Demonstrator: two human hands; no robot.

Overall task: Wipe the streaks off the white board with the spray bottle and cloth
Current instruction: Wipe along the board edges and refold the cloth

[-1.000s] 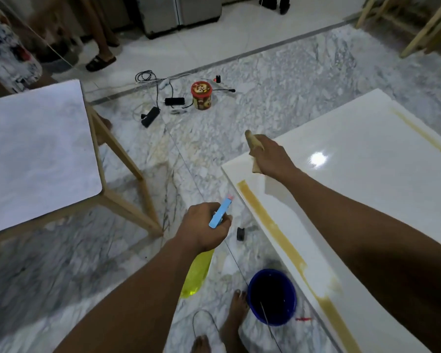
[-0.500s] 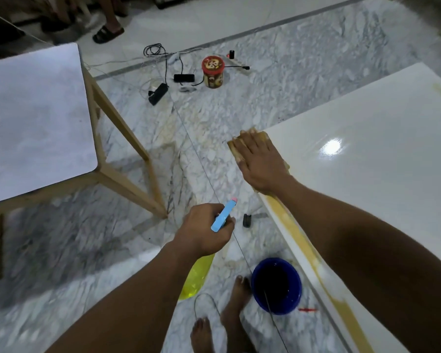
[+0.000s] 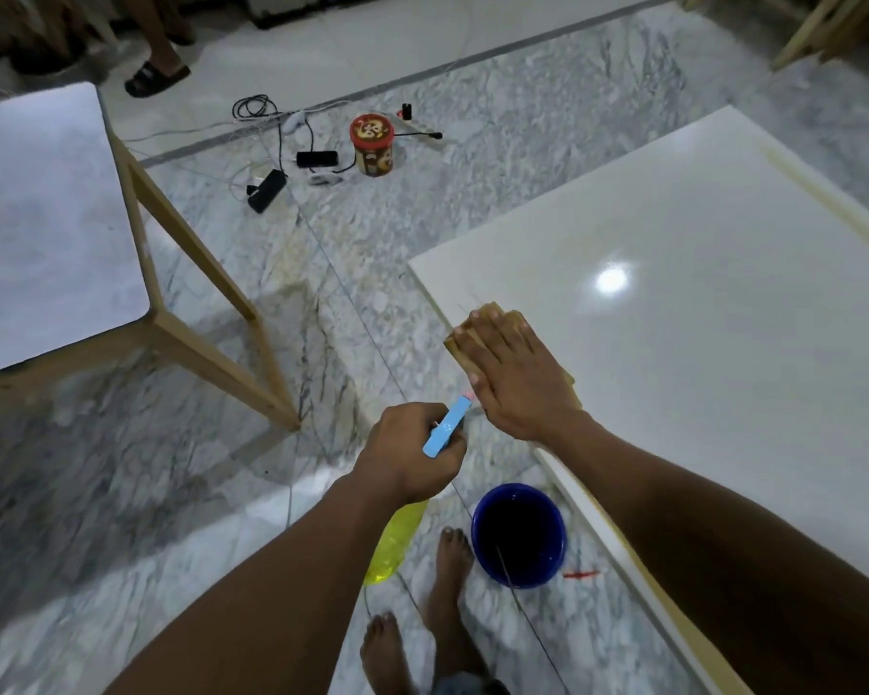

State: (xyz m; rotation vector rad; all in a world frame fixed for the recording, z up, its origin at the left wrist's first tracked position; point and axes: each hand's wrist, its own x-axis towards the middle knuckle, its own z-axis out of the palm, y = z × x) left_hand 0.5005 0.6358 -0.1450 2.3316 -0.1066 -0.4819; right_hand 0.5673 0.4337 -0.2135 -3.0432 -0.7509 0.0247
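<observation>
The white board (image 3: pixel 698 353) lies flat and glossy to my right, with a bright spot of reflected light near its middle. A folded tan cloth (image 3: pixel 465 343) sits on the board's left edge, near the far corner. My right hand (image 3: pixel 518 378) lies palm down on the cloth, fingers (image 3: pixel 487 338) straight and pressed together. A yellowish streak (image 3: pixel 823 198) runs along the board's far right edge, and another (image 3: pixel 673 614) along the edge nearest me.

My left hand (image 3: pixel 407 453) is just beside the right wrist, off the board, its fingers curled round the neck of the spray bottle (image 3: pixel 395 544). The blue trigger head points up towards the cloth and the yellow body hangs below my fist.

On the marble floor (image 3: pixel 121 494) below, a blue bucket (image 3: pixel 520 536) stands by the board's edge, beside my bare feet (image 3: pixel 452 559). Further out are a table with wooden legs (image 3: pixel 46 218), a red-lidded jar (image 3: pixel 372 145) and tangled cables (image 3: pixel 272 178).
</observation>
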